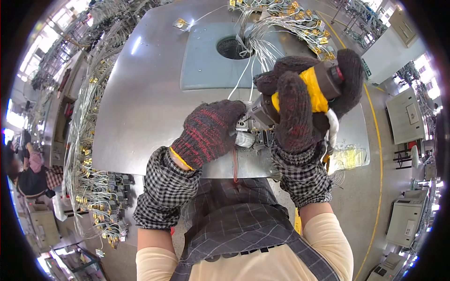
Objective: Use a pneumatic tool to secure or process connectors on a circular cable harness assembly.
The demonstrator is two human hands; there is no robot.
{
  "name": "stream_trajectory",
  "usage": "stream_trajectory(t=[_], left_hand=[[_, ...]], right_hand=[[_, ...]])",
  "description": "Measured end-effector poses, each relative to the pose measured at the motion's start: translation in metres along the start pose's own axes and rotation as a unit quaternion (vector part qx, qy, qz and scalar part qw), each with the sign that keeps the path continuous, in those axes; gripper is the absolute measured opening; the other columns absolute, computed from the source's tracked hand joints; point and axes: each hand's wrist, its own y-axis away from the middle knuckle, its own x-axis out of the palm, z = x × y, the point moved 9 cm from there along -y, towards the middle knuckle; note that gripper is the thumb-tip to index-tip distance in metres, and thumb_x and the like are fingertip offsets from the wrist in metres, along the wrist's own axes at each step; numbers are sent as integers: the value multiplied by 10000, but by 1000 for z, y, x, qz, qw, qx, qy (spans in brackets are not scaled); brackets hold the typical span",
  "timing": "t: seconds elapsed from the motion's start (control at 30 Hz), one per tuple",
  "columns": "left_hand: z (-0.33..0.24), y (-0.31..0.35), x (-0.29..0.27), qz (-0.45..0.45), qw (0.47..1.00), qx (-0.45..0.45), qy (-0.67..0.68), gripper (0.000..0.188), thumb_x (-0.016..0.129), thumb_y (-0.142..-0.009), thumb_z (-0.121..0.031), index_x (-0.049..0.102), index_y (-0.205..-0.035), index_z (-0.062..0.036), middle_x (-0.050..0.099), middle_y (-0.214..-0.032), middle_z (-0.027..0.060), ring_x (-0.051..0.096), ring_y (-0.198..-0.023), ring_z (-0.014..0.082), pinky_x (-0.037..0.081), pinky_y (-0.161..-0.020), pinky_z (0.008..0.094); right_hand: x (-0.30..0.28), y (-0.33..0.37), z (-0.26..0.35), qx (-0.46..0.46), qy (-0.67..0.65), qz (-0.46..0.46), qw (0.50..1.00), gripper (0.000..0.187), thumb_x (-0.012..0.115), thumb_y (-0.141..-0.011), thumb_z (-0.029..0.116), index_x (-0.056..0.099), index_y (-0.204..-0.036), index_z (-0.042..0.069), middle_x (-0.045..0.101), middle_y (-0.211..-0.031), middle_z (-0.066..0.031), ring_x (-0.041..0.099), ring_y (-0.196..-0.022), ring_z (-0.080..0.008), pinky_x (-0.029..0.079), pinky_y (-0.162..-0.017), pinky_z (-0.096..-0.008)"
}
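My left hand (212,130), in a dark red-and-black knit glove, is closed at the edge of a small silvery metal part (242,123). Its fingertips are partly hidden against the part. In my right hand (300,103), gloved alike, is a dark handheld power tool (323,86) wrapped in yellow tape. The tool's grey nose points left and down toward the metal part, close to my left fingertips. Below them sits a metal fixture (263,139) near the table's front edge. Thin reddish wires (235,164) hang beneath it.
The metal table (136,107) carries a grey-blue plate (201,70) with a round hole. White cables (269,33) with brass-coloured ends spread over the back. Bundled cables (84,136) hang at the left. A clear packet (351,158) lies at the right corner. Another person (35,173) is far left.
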Motion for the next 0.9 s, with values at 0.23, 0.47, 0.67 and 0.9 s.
stream_trajectory(t=[0.23, 0.47, 0.67, 0.9], left_hand=[[5, 2, -2, 2, 997, -49, 60, 477, 732, -742, -242, 603, -1169, -75, 649, -1061, 138, 637, -1016, 319, 504, -877, 447], [2, 10, -5, -28, 999, -6, 37, 687, 801, -696, -406, 562, -1261, -96, 643, -1160, 136, 595, -1136, 326, 453, -967, 455], [59, 48, -4, 55, 978, -184, -77, 676, 790, -775, -307, 497, -1356, -125, 642, -1175, 142, 543, -1233, 327, 451, -998, 431], [59, 67, -11, -266, 743, -41, 613, 554, 736, -802, -63, 508, -1304, -3, 558, -1278, 152, 613, -1124, 250, 518, -972, 394]], right_hand=[[11, 16, 1, 126, -75, -103, 984, 586, 676, -883, 98, 365, -1380, 98, 634, -1099, -193, 679, -918, -269, 597, -778, -418], [10, 21, 10, 142, -61, -120, 981, 764, 675, -882, 49, 230, -1480, 212, 607, -1108, -216, 679, -853, -285, 612, -730, -460], [23, 17, 18, 137, -16, -119, 983, 696, 669, -911, 98, 266, -1471, 192, 592, -1165, -183, 667, -922, -281, 588, -829, -465], [24, 15, 8, 105, 24, -65, 992, 559, 590, -968, 175, 309, -1452, 163, 618, -1154, -155, 676, -895, -265, 571, -867, -453]])
